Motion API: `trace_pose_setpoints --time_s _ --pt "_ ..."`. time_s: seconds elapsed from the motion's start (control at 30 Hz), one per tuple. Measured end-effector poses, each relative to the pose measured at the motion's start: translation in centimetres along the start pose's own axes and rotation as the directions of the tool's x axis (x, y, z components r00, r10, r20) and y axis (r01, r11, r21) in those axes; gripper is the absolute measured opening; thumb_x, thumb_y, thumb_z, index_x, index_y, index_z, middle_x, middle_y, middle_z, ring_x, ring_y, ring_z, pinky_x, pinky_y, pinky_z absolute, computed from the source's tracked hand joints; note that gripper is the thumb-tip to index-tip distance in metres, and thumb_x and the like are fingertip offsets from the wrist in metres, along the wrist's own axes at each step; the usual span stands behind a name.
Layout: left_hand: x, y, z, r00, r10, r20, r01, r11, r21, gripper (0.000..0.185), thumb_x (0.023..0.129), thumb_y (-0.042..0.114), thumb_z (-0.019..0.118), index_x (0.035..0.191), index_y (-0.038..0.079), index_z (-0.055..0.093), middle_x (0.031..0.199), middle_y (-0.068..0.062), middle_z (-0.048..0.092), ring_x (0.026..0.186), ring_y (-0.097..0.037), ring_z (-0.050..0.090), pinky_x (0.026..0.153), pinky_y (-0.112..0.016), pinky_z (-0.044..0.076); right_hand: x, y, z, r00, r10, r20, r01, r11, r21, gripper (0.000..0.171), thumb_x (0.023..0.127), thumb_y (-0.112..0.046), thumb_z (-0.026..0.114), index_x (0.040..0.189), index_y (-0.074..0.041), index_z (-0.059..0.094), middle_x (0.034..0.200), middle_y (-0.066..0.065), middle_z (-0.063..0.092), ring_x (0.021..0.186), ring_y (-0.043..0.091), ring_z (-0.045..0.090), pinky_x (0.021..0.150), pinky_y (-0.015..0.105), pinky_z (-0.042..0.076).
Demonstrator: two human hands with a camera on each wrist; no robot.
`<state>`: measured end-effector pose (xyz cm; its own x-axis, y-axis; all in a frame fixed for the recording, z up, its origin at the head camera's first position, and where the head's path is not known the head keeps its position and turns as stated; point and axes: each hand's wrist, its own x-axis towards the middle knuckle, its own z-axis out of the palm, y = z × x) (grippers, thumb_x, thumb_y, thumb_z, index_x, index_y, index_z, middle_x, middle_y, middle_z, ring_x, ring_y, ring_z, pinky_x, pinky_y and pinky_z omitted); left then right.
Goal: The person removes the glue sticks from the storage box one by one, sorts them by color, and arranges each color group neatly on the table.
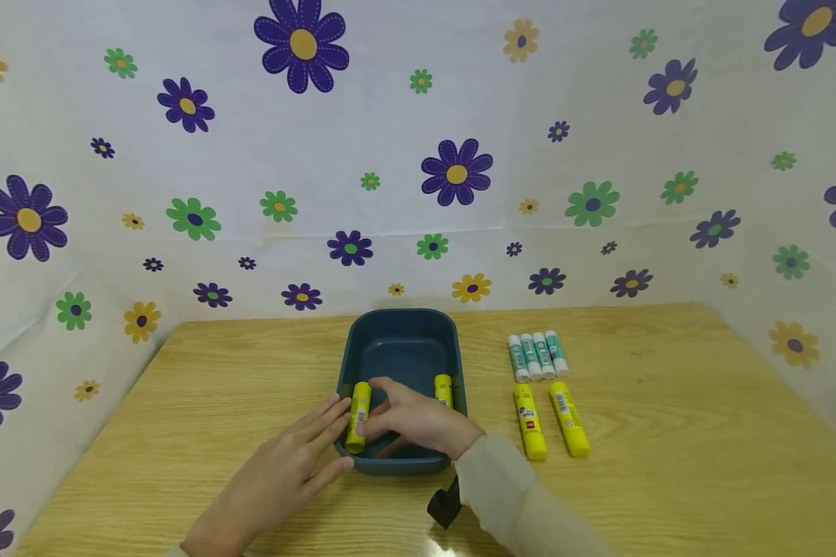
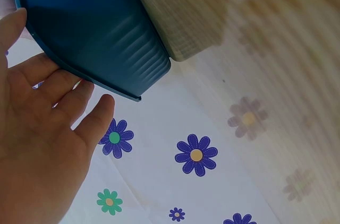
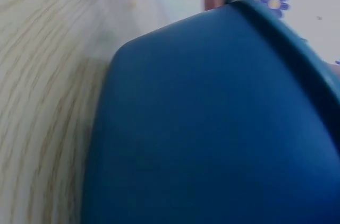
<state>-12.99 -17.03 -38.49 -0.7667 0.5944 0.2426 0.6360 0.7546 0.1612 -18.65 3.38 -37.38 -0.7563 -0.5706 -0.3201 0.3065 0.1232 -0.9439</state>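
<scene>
Two glue sticks are in the bin (image 1: 404, 340); the right hand (image 1: 418, 422) pinches the left stick (image 1: 358, 418). Lay it flat while the left hand (image 1: 299, 456), fingers straight, steadies the rim.

Bin (image 1: 402, 340) walls hem in; glue sticks (image 1: 539, 387) flank right.

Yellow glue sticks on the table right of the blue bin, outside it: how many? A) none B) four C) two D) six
C: two yellow glue sticks lie side by side on the table right of the blue bin, just below the four white-and-green sticks.
</scene>
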Motion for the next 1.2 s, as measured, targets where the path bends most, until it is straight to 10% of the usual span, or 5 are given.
trace_pose_setpoints --time_s 0.3,1.2 --pt "0.0 0.1 0.1 1.0 -0.008 0.01 0.008 1.0 0.003 0.06 0.093 0.049 0.043 0.134 0.006 0.045 0.145 -0.003 0.033 0.132 -0.019 0.028 0.098 -0.039 0.039 0.9 -0.2 0.2 0.992 0.02 -0.127 -0.022 1.0 -0.014 0.073 0.085 -0.007 0.063 0.142 -0.002 0.018 0.119 0.021 0.048 0.096 0.029 0.056 0.072 0.045 0.054" --pt "0.2 0.1 0.2 0.999 -0.027 0.032 0.027 1.0 0.014 0.058 0.092 0.048 0.046 0.133 0.007 0.047 0.145 -0.002 0.032 0.133 -0.019 0.026 0.098 -0.039 0.038 0.4 -0.1 -1.0 0.981 -0.121 -0.154 0.115 0.992 -0.048 0.064 0.075 0.008 0.067 0.13 -0.007 0.037 0.104 0.02 0.047 0.078 0.029 0.061 0.06 0.043 0.056"
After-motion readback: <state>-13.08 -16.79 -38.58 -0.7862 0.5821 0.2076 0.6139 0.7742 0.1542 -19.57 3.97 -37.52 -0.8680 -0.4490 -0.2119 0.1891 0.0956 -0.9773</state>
